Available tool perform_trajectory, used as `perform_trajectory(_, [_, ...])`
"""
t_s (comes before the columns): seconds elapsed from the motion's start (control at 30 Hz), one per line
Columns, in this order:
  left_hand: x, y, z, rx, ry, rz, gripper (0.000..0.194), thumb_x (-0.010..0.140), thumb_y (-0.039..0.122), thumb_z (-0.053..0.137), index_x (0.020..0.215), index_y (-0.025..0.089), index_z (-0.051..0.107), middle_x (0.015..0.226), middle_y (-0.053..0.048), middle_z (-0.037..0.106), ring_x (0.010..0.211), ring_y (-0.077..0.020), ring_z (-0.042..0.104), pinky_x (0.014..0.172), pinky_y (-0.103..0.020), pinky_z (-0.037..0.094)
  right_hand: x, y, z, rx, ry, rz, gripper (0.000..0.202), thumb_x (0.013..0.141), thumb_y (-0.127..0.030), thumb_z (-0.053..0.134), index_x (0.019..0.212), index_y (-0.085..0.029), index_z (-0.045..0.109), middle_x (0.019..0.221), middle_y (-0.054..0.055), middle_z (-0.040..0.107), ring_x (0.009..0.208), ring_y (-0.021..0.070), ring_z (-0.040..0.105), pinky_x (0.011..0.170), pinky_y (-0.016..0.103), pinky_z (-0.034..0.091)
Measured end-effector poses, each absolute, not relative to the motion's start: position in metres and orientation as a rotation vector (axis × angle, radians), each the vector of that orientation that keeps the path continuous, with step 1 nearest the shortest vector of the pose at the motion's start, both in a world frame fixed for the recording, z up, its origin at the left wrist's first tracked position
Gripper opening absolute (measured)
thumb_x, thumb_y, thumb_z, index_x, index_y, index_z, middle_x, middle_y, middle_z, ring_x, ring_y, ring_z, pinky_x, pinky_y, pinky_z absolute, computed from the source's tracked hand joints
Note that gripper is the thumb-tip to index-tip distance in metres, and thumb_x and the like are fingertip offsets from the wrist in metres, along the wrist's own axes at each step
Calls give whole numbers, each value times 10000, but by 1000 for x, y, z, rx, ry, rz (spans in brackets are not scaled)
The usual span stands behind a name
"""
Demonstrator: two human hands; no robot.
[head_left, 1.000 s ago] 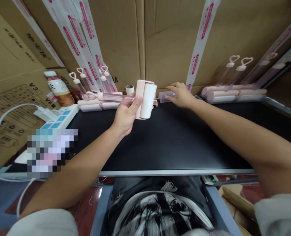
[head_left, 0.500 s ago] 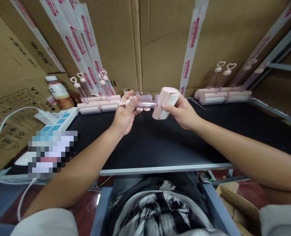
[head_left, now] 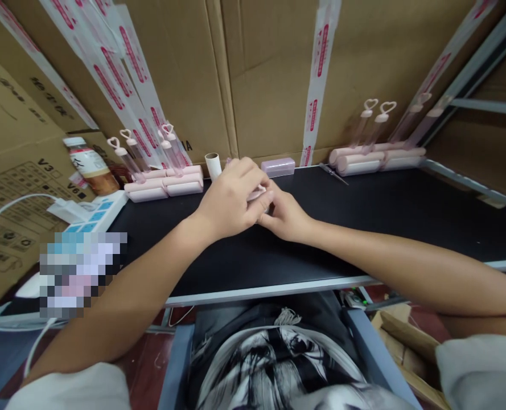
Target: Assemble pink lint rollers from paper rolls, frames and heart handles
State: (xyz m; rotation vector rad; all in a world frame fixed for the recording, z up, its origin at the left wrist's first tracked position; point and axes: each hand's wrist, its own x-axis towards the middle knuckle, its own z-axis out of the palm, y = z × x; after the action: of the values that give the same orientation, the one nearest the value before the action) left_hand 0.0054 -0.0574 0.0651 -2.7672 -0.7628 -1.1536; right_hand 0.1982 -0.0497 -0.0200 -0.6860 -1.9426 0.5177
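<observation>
My left hand [head_left: 233,199] and my right hand [head_left: 287,213] meet over the middle of the black table, their fingers closed around one object. Only a small pale pink edge of this lint roller [head_left: 258,192] shows between them; the fingers hide its body and handle. Behind my left hand stands a white cardboard-core roll [head_left: 213,166]. A clear purplish plastic case [head_left: 278,167] lies just beyond my right hand.
Pink-and-white lint rollers with upright clear handles and heart tops stand in groups at the back left [head_left: 183,181] and back right [head_left: 361,162]. A pointed tool [head_left: 334,174] lies near the right group. At left are a bottle [head_left: 91,168], power strip [head_left: 101,213] and blurred phone [head_left: 82,276].
My hands have come together and my left hand has turned palm down over the roller. Its pink-and-white body and clear handle, visible before, are now mostly covered. The view has shifted slightly.
</observation>
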Motion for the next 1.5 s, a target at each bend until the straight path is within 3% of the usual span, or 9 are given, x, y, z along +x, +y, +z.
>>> perform_trajectory(0.2, [15,-38,69,-2787,-850,-867,256,959,283,595,721,214,529,769,-36,581,750,-195,544,752,-361,444,197,-42,-34,-650,-1992,419,473,984,-558,759,1307,-246,611,1366,161,761,1226,359,754,1052,529,610])
perform_trajectory(0.33, [17,-32,68,-2798,-853,-915,309,946,287,585,672,209,463,686,2,527,654,-152,481,670,-327,373,197,-37,-38,-629,-2000,369,588,1019,-592,704,1418,-178,582,1459,209,713,1319,376,718,1102,534,586])
perform_trajectory(0.5, [18,-33,77,-2820,-724,-1094,364,928,294,610,633,204,419,597,39,452,570,-113,415,615,-294,353,198,-41,-28,-616,-1971,273,610,1042,-666,638,1416,-188,571,1318,167,747,1157,323,749,995,473,617])
perform_trajectory(0.7, [12,-34,80,-2823,-459,-1200,394,954,319,635,637,205,431,597,45,446,544,-97,406,575,-271,354,203,-42,-21,-544,-1999,34,511,1046,-659,643,1287,-211,596,1135,124,750,1004,294,734,884,445,619])
perform_trajectory(0.83, [8,-38,77,-2853,-376,-1262,479,1013,395,642,630,206,426,576,46,420,528,-91,388,552,-269,334,206,-38,-22,-401,-2021,-83,482,1072,-605,630,1344,-212,565,1230,153,741,1098,315,732,946,471,619])
perform_trajectory(1.0, [11,-42,74,-2888,-439,-1407,620,1060,615,592,630,208,410,560,42,428,513,-85,385,535,-272,325,211,-33,-25,-402,-1995,-37,592,1071,-701,547,1447,-246,495,1308,156,720,1185,346,727,1019,528,607])
perform_trajectory(1.2, [14,-51,68,-2917,-749,-1452,413,1097,576,529,885,222,517,684,32,565,559,-107,505,542,-250,380,211,-36,-18,-579,-1676,247,695,999,-828,548,1362,-236,550,1217,120,701,1087,314,714,997,511,598])
perform_trajectory(1.37, [31,-83,49,-2800,-1120,-626,160,1073,330,555,1029,192,623,798,-51,747,683,-228,723,619,-323,453,212,-29,-4,-716,-1411,681,646,921,-896,609,1086,-271,587,900,34,620,825,226,645,752,387,598])
perform_trajectory(1.5, [52,-102,20,-2649,-1148,-89,196,1043,156,493,1097,149,681,941,-136,808,854,-344,815,740,-430,540,218,-18,-6,-737,-1354,1061,678,827,-901,728,1059,-277,597,863,22,616,703,192,609,526,315,535])
